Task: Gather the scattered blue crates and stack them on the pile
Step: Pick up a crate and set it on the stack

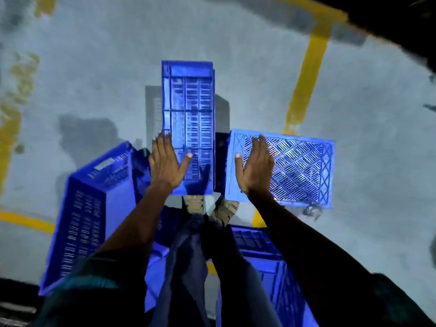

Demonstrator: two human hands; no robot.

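Note:
I look straight down at a grey floor. A blue crate [188, 109] stands on its side just ahead of my feet, its slatted wall facing up. My left hand [166, 165] hovers flat over its near left edge with fingers spread, holding nothing. To the right lies an upturned blue crate [297, 168] showing its diamond-mesh bottom. My right hand [256, 165] is spread open above its left part. At my left sits a large blue crate [87, 215]. Another blue crate [266, 263] lies by my right leg. Whether either hand touches a crate is unclear.
Yellow floor lines run at the upper right [309, 74], along the left edge [9, 128] and at the lower left [26, 220]. My shoes [210, 206] stand between the crates. A small dark scrap [312, 211] lies by the right crate's near corner.

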